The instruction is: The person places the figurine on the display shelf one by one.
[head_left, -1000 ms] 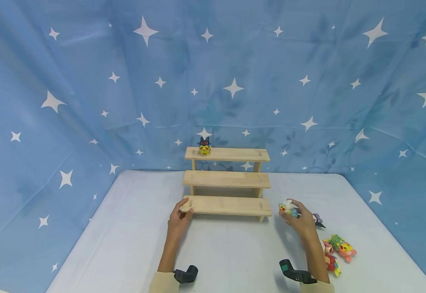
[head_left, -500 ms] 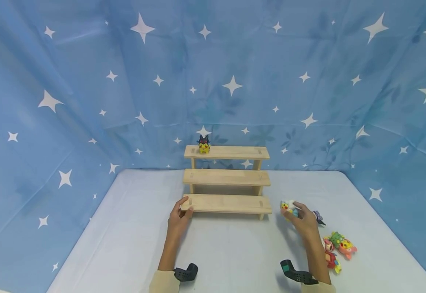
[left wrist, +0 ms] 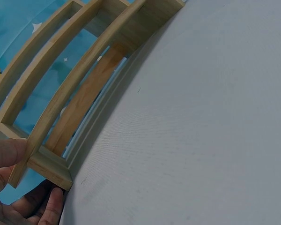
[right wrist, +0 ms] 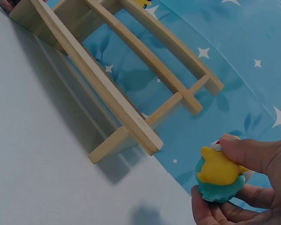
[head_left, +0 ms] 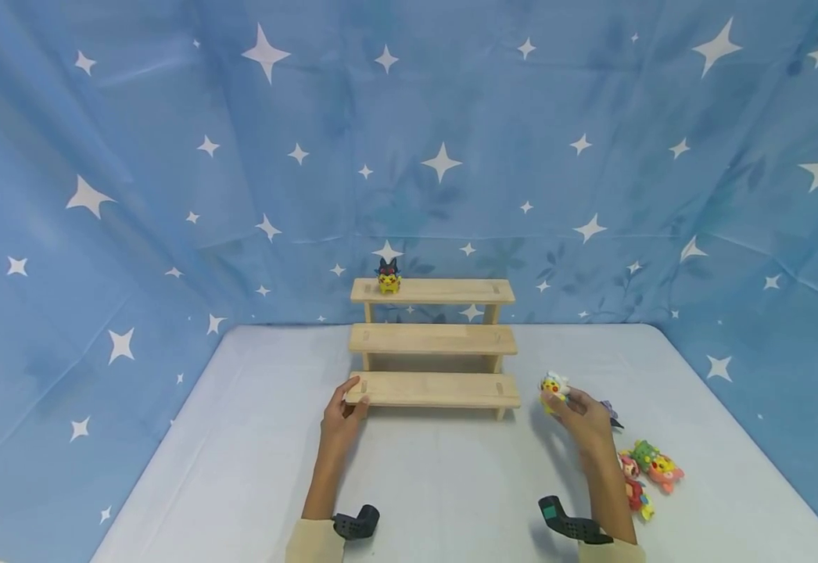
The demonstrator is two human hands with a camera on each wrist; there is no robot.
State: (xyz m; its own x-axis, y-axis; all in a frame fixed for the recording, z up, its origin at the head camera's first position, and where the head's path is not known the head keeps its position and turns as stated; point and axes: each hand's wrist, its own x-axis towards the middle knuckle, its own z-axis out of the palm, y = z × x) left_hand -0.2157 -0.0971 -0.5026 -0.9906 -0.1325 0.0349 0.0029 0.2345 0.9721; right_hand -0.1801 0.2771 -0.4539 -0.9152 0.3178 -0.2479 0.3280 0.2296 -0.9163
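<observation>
The wooden three-step display shelf [head_left: 437, 388] stands at the back of the table. My left hand [head_left: 341, 420] grips the left end of its lowest step, and the left wrist view shows the thumb [left wrist: 8, 152] over the board's edge. To the right of the shelf, my right hand [head_left: 587, 428] pinches a small yellow Pikachu figurine [head_left: 554, 385] with a white hood. In the right wrist view, the figurine's [right wrist: 220, 168] yellow body and teal part show between thumb and fingers, held above the table. Another Pikachu figurine [head_left: 389, 278] with a dark hood stands on the top step, left end.
Right of my right forearm lies a cluster of figurines, among them a green one [head_left: 643, 454], a pink one [head_left: 665, 471] and a red one [head_left: 634, 494]. A purple-and-black figurine [head_left: 613, 413] is partly hidden behind the right hand. A blue starry curtain [head_left: 409, 156] hangs behind the table.
My right hand has turned the figurine from lying sideways to upright, with its face now toward the head camera. The left hand keeps its grip on the shelf.
</observation>
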